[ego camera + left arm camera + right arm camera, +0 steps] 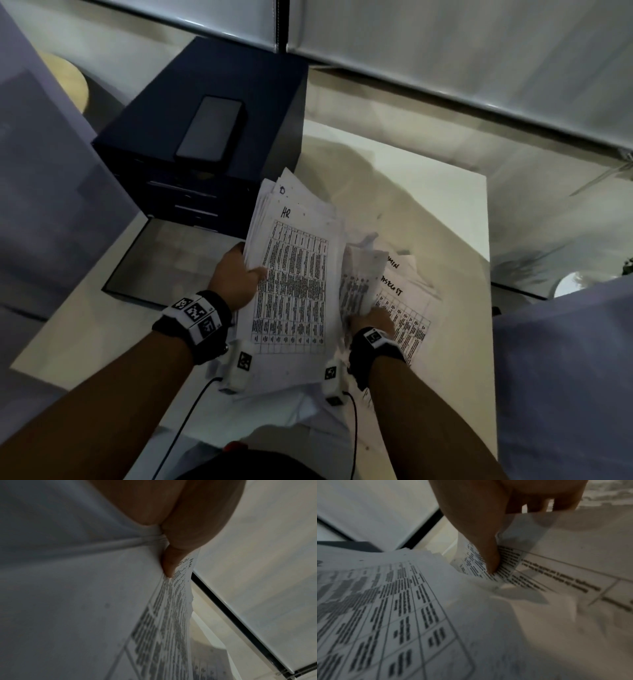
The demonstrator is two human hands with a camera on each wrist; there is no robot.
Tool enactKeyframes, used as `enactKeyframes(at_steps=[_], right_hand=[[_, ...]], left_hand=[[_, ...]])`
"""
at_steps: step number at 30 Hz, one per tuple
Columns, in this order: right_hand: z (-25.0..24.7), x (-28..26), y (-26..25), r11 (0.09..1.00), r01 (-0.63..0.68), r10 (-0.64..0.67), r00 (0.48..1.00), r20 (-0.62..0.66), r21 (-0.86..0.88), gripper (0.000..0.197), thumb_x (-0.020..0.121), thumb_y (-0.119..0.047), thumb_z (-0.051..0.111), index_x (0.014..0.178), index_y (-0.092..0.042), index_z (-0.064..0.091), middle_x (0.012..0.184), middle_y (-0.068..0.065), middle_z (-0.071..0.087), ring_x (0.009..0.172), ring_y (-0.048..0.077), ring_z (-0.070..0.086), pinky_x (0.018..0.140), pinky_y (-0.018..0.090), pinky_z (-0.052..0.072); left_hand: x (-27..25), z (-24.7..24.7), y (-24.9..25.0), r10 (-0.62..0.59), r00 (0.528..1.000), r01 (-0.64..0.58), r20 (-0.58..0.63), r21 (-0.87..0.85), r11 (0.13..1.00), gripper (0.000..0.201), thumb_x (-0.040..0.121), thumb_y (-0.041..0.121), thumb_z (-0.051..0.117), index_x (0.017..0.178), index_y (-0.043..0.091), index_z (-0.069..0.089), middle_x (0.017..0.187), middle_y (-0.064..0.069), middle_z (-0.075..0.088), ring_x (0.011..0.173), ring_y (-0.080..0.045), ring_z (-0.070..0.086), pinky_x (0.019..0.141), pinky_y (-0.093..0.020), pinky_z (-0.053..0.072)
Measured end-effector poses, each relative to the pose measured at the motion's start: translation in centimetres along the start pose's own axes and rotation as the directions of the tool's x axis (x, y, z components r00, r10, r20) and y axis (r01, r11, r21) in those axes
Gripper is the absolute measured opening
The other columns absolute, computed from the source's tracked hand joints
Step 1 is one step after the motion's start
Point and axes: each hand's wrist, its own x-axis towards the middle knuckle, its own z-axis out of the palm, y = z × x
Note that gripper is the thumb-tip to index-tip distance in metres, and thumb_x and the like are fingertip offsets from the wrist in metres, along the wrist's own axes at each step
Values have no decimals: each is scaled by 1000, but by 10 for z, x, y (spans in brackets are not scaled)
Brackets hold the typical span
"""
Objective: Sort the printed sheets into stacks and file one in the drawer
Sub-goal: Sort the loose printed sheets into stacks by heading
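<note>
Left hand (239, 274) gripping HR stack (294, 274); right hand (368, 317) pinching one curled sheet (359, 281).

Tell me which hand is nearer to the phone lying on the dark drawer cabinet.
Left. The left hand grips the HR stack below the phone; the right hand is farther off to the right, pinching a sheet.

**Head view: sheets in both hands**

The left hand (239, 274) grips a stack (291, 274) at its left edge, thumb on the top sheet, which is marked "HR" above a printed table. The right hand (371, 317) pinches a curled sheet (359, 274) just right of the stack. More sheets (411, 308) lie on the white table (445, 205) at centre right. At upper left, a dark drawer unit (260, 102) carries a phone (210, 128); its lowest drawer (164, 260) stands open.
</note>
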Motion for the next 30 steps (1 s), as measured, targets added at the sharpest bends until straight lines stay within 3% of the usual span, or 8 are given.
enactKeyframes(at_steps=[3,6,11,15,18,23,27,30], right_hand=[[-20,-1,-9,997,52,-44,990,-134,54,21,81,-19,67,87,0,70,90,21,71,85,36,69,73,39,58],[-70,-7,-24,990,138,-119,947,-299,44,24,85,-18,65,94,4,68,94,26,69,88,39,67,72,35,52],[-165,-25,-63,928,315,-373,802,-466,-201,27,88,-26,61,98,-3,72,93,26,69,93,41,65,77,38,51],[-216,-44,-76,889,402,-454,720,-525,-217,32,84,-31,64,97,-4,74,88,28,69,92,42,66,71,35,46],[-210,-40,-73,905,418,-405,797,-448,-75,35,80,-32,70,95,-1,72,84,27,67,88,39,66,64,32,39],[-121,-7,-44,945,301,-283,949,-139,126,39,71,-31,83,95,-3,69,86,13,68,79,26,67,60,34,47],[-45,8,-17,990,122,-123,992,15,65,62,82,-26,74,134,-8,46,124,15,62,108,33,62,89,38,51],[-5,8,-10,982,176,-174,984,25,-73,57,89,-25,63,138,-5,42,134,18,55,120,34,55,101,38,45]], left_hand=[[-1,-2,-1,-13,1000,13,9,-26,1000,33,89,7,67,120,10,57,104,-1,63,97,-21,61,88,-29,46],[0,0,-6,-26,999,27,29,-42,999,35,88,9,68,121,8,58,109,-5,66,100,-24,63,89,-31,49],[3,18,-16,-85,992,92,94,-67,993,41,87,10,70,126,5,57,114,-11,67,104,-30,65,93,-40,53],[7,32,-27,-116,985,113,127,31,993,58,87,11,70,139,5,45,124,-16,63,108,-33,62,91,-34,50],[10,38,-37,-180,975,174,128,59,983,60,86,11,71,140,4,45,125,-17,62,108,-31,61,87,-27,47],[10,45,-46,-270,957,263,103,77,962,46,91,21,63,131,0,52,122,-19,62,108,-32,60,81,-27,46],[13,46,-54,-274,959,272,79,35,962,57,83,48,58,125,9,58,116,-15,65,102,-33,63,90,-40,54],[13,53,-53,-233,969,239,81,-82,967,61,97,46,47,149,17,33,146,-8,46,131,-29,47,111,-39,37]])
